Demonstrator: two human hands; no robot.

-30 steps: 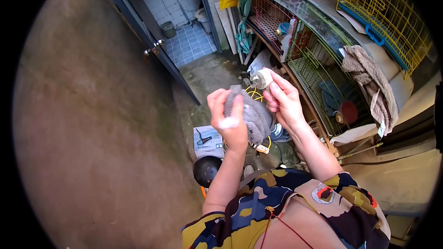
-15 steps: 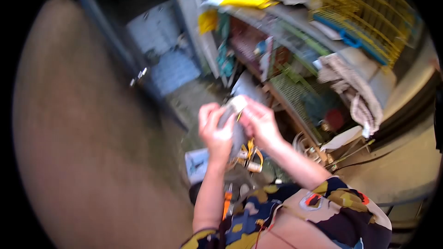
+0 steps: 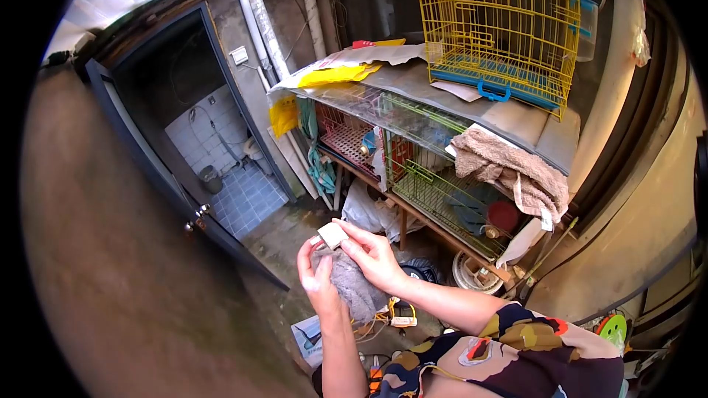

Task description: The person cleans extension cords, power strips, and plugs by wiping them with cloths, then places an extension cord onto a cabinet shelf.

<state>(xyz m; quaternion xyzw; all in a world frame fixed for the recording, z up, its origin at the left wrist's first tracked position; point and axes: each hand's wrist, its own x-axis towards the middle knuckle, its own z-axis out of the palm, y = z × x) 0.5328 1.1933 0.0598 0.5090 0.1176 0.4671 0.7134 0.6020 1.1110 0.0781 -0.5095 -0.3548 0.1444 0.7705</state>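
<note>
A small whitish block (image 3: 332, 235) is held up between both hands. My right hand (image 3: 371, 256) pinches it from the right with thumb and fingers. A grey fluffy cloth (image 3: 355, 287) hangs from my left hand (image 3: 319, 277), whose fingers are curled round its upper end just beside the block. The lower part of the cloth hangs beneath the right wrist. Part of the block is hidden by the fingers.
Wire cages (image 3: 435, 195) stand on a wooden frame ahead, with a brown towel (image 3: 509, 169) over one corner. A yellow cage (image 3: 501, 37) sits on top. An open door (image 3: 169, 177) is at left. A box (image 3: 307, 340) and a power strip (image 3: 403, 321) lie on the floor.
The view has tilted up and swung right, showing more of the yellow cage and wall. The hands have come together, bringing the whitish block against the grey cloth.
</note>
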